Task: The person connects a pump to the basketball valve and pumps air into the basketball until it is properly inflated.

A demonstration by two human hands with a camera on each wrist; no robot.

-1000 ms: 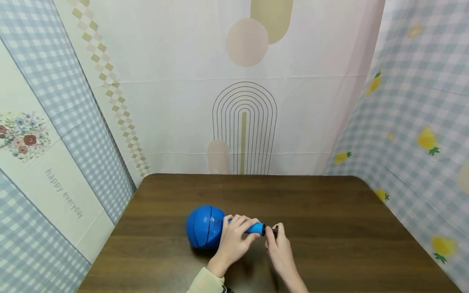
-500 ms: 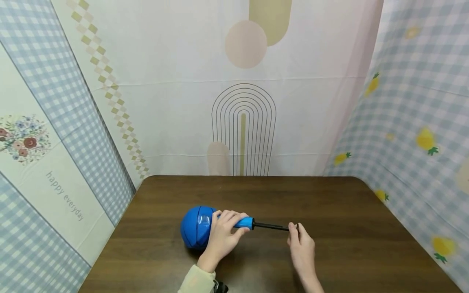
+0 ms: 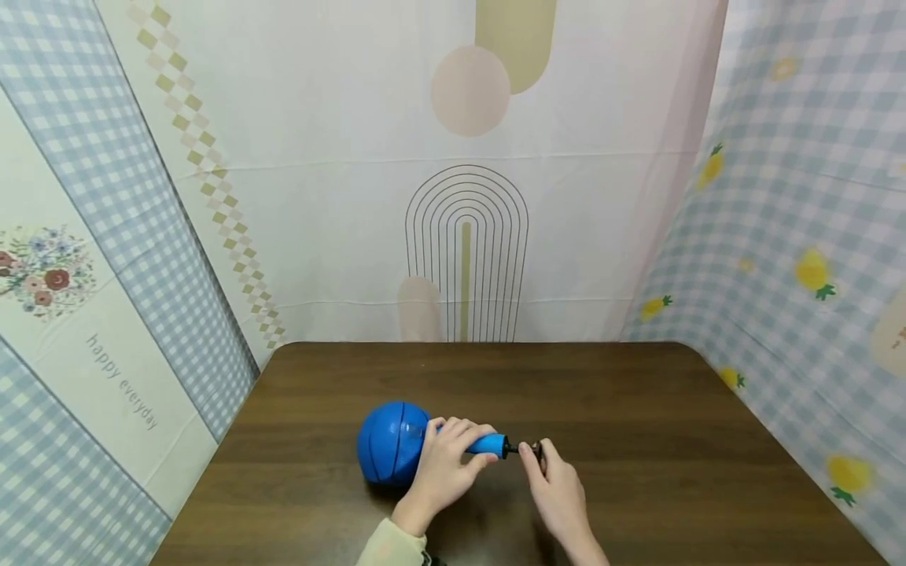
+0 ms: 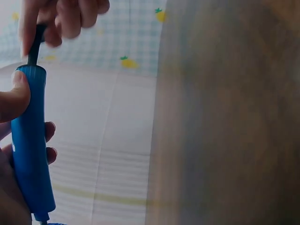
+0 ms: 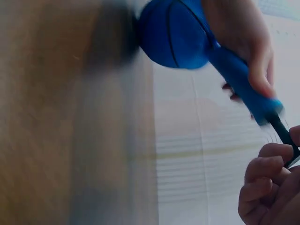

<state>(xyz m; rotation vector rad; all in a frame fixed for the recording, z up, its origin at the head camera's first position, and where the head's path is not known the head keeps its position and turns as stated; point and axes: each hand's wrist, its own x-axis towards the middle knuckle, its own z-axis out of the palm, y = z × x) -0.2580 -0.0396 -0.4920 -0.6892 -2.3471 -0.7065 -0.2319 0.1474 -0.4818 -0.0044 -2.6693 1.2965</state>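
Note:
A blue ball [image 3: 385, 444] with dark seams sits on the table, its side looking dented in the head view. My left hand [image 3: 447, 464] grips the blue barrel of a hand pump [image 3: 488, 445], thumb along one side and fingers round the other. In the left wrist view the lower end of the pump barrel [image 4: 33, 140] narrows toward the ball. My right hand [image 3: 559, 487] pinches the black pump handle [image 3: 539, 451] at the rod's end. Only a short stretch of rod shows between barrel and handle. In the right wrist view the ball [image 5: 173, 33] lies beyond the pump.
Under everything is a dark brown wooden table [image 3: 637, 440] with rounded far corners. A patterned white cloth [image 3: 340, 236] hangs behind it. Blue checked cloth [image 3: 778, 236] with pineapples hangs at the right, and another checked cloth stands at the left.
My right hand drew the pump rod far out to the right, then moved back left, leaving a short stretch showing. My left hand and the ball shifted slightly left, then back right.

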